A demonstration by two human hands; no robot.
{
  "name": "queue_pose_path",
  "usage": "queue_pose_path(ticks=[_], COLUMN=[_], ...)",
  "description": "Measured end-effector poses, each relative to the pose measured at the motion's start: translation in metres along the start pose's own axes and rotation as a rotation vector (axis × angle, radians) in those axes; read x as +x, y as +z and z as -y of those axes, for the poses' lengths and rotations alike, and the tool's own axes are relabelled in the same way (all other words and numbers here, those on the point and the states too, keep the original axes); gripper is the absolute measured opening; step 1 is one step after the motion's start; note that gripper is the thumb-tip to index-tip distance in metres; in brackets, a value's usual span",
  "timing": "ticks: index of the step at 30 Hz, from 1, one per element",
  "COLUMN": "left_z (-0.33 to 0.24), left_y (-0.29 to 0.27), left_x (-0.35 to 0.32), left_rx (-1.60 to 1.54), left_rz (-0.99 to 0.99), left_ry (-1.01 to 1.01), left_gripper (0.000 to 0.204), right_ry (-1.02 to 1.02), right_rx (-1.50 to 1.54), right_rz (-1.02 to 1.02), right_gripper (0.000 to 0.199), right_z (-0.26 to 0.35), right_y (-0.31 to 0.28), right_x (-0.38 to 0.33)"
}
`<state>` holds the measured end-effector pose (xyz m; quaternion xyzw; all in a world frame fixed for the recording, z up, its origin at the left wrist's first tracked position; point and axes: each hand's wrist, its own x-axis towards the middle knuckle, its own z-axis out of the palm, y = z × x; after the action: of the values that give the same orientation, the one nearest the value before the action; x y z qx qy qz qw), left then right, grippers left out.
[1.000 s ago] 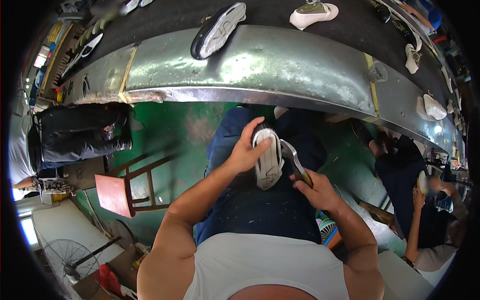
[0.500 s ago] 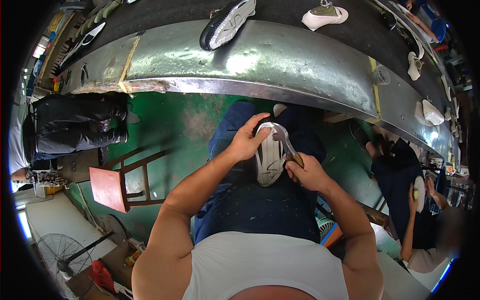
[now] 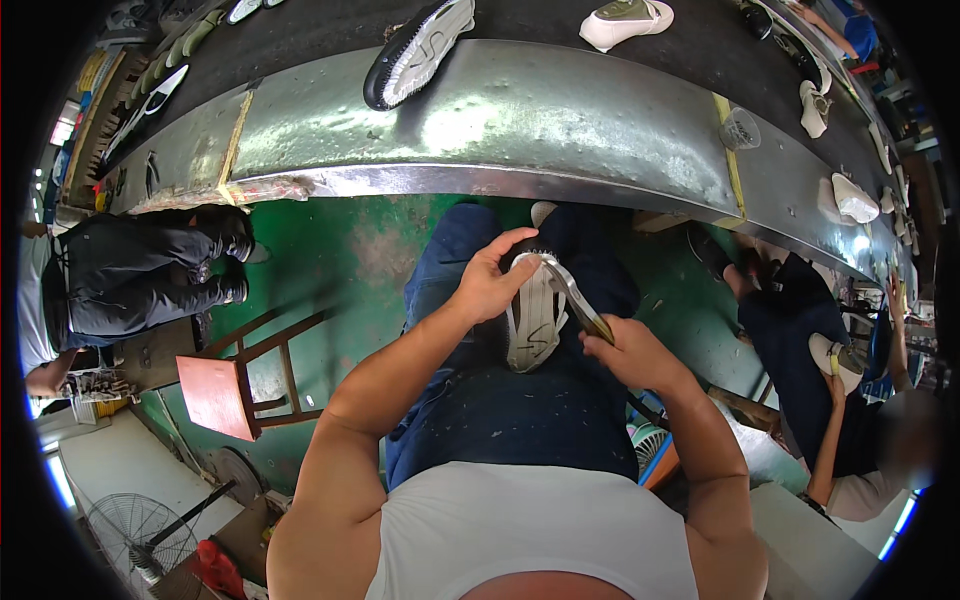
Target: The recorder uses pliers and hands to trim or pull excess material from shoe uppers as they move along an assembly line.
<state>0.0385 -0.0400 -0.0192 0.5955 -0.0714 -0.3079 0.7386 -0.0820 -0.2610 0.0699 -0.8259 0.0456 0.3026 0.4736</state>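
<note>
A shoe (image 3: pixel 533 325) lies bottom up in my lap, toe pointing away from me; its underside is pale, with a dark curved line near the heel. My left hand (image 3: pixel 492 284) is closed round the toe end, thumb on the pale underside and fingers over the dark upper. In my right hand (image 3: pixel 634 354) I grip the handle of metal pincers (image 3: pixel 578 302), whose curved head rests at the right edge of the shoe's toe. The tips of the jaws are too small to tell whether they pinch the upper.
Ahead runs a metal-edged bench (image 3: pixel 480 125) with a dark surface, carrying a black shoe (image 3: pixel 418 55) and a white shoe (image 3: pixel 628 22). A red-topped stool (image 3: pixel 217 397) and a fan (image 3: pixel 142 535) are at left. Another person (image 3: pixel 800 340) holds a shoe at right; a standing person's legs (image 3: pixel 150 265) show left.
The pincers' head has turned more edge-on at the toe, and my right hand has shifted slightly right. My left hand keeps its hold. Bench items appear further left.
</note>
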Motion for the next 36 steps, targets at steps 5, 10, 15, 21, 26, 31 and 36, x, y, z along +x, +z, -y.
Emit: queue_pose_path(ticks=[5,10,15,21,26,31,36], left_z=[0.002,0.004,0.045,0.027,0.025,0.049,0.054], left_y=[0.000,0.002,-0.004,0.017,0.003,0.001,0.003], left_x=[0.005,0.008,0.001,-0.028,-0.026,-0.052,-0.057], left_rx=[0.077,0.191,0.451,0.270,-0.054,0.309,0.440], left_rz=[0.062,0.112,0.061,0.003,0.260,0.226,0.271], left_ry=[0.072,0.072,-0.162,-0.286,-0.401,-0.260,-0.270], left_gripper=[0.041,0.051,0.052,0.088,0.099,0.109,0.112], right_ry=[-0.008,0.070,0.122,0.052,0.087,0.070,-0.258], right_rx=[0.256,0.023,-0.020,-0.068,-0.093,-0.150,-0.498], right_rz=[-0.116,-0.237,-0.538,-0.604,-0.573,-0.215,-0.042], right_gripper=[0.027,0.032,0.064,0.059,0.053,0.034,0.051], right_z=[0.011,-0.013,-0.028,-0.065,-0.067,-0.054,-0.046], right_y=[0.008,0.018,0.038,0.060,0.048,0.009,0.015], right_x=[-0.016,0.030,0.055,0.062,0.051,-0.001,-0.015])
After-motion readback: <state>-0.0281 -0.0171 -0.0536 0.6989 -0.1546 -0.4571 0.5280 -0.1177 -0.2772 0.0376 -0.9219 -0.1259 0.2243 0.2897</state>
